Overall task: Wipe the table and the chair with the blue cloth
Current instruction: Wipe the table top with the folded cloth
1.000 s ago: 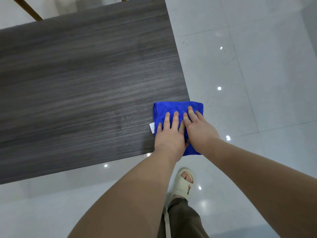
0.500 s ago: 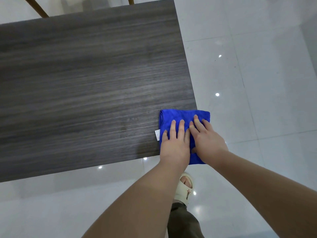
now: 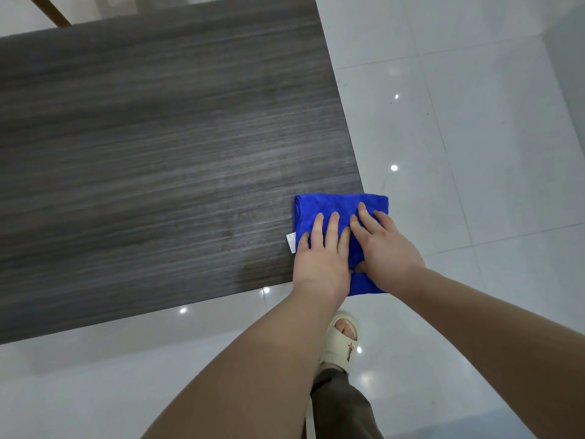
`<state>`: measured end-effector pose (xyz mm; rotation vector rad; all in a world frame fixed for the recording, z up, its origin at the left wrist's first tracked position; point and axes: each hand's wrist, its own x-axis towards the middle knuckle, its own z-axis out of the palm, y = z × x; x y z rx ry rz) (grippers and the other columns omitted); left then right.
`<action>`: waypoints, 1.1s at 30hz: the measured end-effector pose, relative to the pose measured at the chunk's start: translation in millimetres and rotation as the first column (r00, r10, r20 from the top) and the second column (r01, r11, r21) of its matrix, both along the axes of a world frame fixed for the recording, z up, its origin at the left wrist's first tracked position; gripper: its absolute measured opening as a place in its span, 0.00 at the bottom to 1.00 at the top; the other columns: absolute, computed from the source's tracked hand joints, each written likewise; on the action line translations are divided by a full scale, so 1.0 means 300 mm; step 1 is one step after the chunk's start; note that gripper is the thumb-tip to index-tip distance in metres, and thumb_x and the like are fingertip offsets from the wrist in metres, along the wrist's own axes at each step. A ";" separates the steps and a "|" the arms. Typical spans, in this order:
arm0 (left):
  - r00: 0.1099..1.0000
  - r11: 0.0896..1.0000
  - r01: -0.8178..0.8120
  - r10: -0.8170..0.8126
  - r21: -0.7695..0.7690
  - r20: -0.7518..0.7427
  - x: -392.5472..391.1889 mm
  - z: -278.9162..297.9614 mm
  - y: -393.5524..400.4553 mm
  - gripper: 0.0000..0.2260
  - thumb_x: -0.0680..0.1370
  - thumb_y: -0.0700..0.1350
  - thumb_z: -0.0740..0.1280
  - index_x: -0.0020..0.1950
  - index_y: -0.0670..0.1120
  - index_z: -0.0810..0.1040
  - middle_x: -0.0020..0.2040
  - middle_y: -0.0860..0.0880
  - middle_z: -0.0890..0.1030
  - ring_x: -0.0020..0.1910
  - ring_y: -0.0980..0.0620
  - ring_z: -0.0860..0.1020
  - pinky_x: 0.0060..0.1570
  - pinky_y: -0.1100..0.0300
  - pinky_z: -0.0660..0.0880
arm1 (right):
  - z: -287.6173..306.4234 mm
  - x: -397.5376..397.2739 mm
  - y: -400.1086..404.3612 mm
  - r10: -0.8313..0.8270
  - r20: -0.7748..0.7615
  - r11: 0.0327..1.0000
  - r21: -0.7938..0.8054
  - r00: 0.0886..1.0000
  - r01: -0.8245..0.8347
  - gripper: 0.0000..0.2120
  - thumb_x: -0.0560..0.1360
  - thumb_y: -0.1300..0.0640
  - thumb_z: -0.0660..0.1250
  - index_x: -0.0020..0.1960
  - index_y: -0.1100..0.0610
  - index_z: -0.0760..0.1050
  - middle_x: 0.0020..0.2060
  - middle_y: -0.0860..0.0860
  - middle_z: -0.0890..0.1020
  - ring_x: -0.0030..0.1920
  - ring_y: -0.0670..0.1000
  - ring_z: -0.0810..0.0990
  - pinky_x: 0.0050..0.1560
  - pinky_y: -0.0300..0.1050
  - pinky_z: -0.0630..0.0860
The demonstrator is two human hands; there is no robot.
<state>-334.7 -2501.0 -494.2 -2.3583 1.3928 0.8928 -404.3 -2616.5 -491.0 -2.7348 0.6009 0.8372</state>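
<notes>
A folded blue cloth [image 3: 335,204] with a small white tag lies on the near right corner of the dark wood-grain table [image 3: 164,147], its right part hanging past the table's edge. My left hand [image 3: 321,255] presses flat on the cloth's left half with straight fingers. Beside it, my right hand [image 3: 384,245] lies flat on the right half, its fingers touching those of the left. The cloth's near part is hidden under both hands.
Glossy white floor tiles [image 3: 474,153] spread to the right of and in front of the table. My foot in a cream sandal [image 3: 343,339] stands below the table corner. Wooden chair legs [image 3: 50,11] show beyond the table's far edge at the top left.
Both hands stay flat on the cloth at the table's near right corner. The view has shifted a little, so the table and cloth sit lower and more to the right in the frame.
</notes>
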 end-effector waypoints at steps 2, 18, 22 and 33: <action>1.000 1.000 -0.002 0.002 0.002 0.011 -0.001 -0.001 0.000 0.33 0.83 0.59 0.49 0.80 0.46 0.35 0.79 0.45 0.33 0.78 0.41 0.34 0.77 0.46 0.49 | 0.008 0.005 0.000 -0.017 -0.008 1.000 0.009 1.000 0.018 0.41 0.75 0.49 0.69 0.80 0.54 0.49 0.79 0.51 0.45 0.77 0.56 0.49 0.72 0.45 0.62; 0.999 0.999 0.050 -0.049 -0.019 0.020 0.033 -0.007 0.041 0.33 0.84 0.57 0.49 0.79 0.43 0.35 0.79 0.45 0.33 0.78 0.41 0.34 0.77 0.48 0.48 | 0.023 0.023 0.014 -0.009 -0.038 1.000 -0.016 0.999 0.009 0.43 0.74 0.48 0.70 0.79 0.54 0.49 0.79 0.51 0.45 0.77 0.56 0.51 0.70 0.45 0.65; 0.998 0.998 0.061 -0.060 -0.025 0.033 0.036 -0.011 0.049 0.34 0.83 0.56 0.50 0.79 0.43 0.35 0.79 0.45 0.34 0.78 0.41 0.34 0.77 0.48 0.48 | 0.018 0.023 0.014 -0.010 -0.039 1.000 -0.021 0.999 0.009 0.44 0.73 0.49 0.71 0.79 0.54 0.49 0.79 0.50 0.46 0.76 0.56 0.51 0.69 0.45 0.67; 0.998 0.998 0.045 -0.044 -0.031 0.040 0.037 -0.010 0.059 0.33 0.84 0.56 0.51 0.79 0.43 0.35 0.80 0.45 0.35 0.78 0.41 0.35 0.77 0.48 0.48 | 0.028 0.035 0.027 0.005 -0.042 1.000 -0.027 0.999 -0.006 0.42 0.75 0.48 0.70 0.80 0.54 0.49 0.79 0.50 0.45 0.76 0.55 0.51 0.67 0.45 0.70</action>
